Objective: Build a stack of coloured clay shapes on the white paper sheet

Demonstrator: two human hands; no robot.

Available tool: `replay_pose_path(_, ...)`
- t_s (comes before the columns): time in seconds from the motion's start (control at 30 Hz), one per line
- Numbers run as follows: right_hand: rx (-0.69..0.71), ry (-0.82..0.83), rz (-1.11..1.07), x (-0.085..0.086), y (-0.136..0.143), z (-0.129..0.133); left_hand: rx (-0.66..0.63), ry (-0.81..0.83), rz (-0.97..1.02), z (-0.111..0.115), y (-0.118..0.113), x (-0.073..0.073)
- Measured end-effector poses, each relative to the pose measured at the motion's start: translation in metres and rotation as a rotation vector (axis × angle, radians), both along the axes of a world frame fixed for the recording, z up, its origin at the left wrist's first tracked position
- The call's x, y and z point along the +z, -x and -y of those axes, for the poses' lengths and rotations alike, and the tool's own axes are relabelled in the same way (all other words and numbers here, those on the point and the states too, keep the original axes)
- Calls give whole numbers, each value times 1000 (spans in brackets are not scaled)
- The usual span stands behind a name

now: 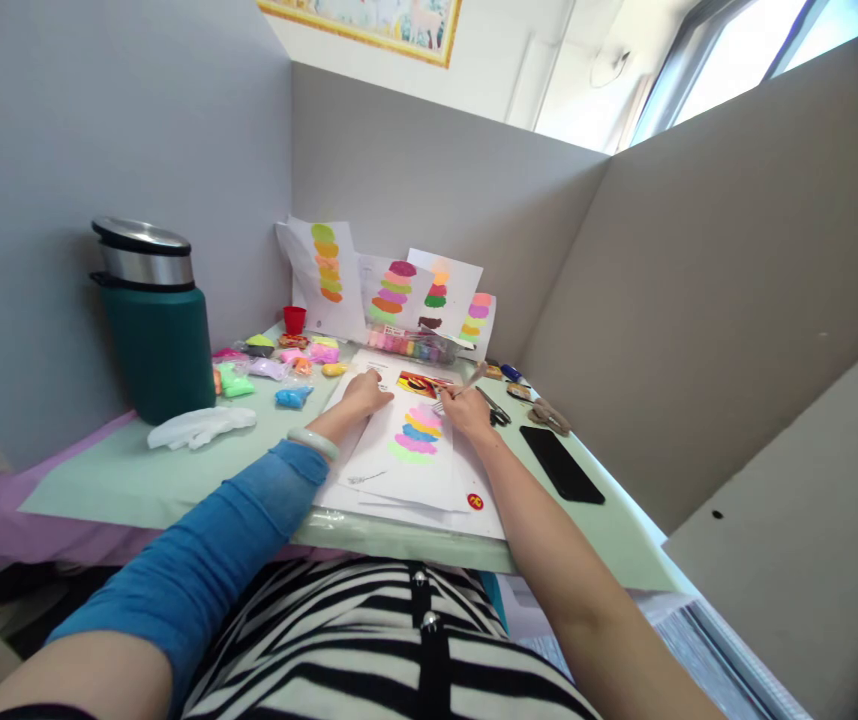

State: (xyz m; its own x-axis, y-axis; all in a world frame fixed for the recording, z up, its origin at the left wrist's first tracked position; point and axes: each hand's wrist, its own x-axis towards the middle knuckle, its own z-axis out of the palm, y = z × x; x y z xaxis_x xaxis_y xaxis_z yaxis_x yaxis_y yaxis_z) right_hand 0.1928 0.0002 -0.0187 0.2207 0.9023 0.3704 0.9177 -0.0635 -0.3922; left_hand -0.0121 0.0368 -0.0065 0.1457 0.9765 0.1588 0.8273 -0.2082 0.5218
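Note:
On the table lies a white sheet point(369, 470) bearing stacked bands of pink, orange, blue and green clay or paint point(420, 433). My left hand point(366, 393) rests at the sheet's upper left edge, fingers stretched out and nothing visible in them. Near the upper right of the bands, my right hand point(466, 408) is closed around a small fork point(438, 407), its pale tines pointing down-left toward the top pink band. The fork's handle end point(481, 370) sticks up above the hand. Beyond both hands, a red and yellow printed picture point(418, 384) is partly covered.
Bagged coloured clay lumps, including a blue one point(293, 397), lie left, near a green flask point(159, 340) and a crumpled white glove or tissue point(202, 427). Scissors point(496, 408) and a black phone point(562, 464) are right. Painted sheets point(358, 310) lean against the partition point(436, 170).

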Motion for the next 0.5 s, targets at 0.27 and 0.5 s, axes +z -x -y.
replay_pose_path(0.27,110,132,124,-6,-1,-5,-14,31,-135,5,-3,4)
replay_pose_path(0.5,146,139,91,-5,0,-7,-34,113,-43,6,-3,9)
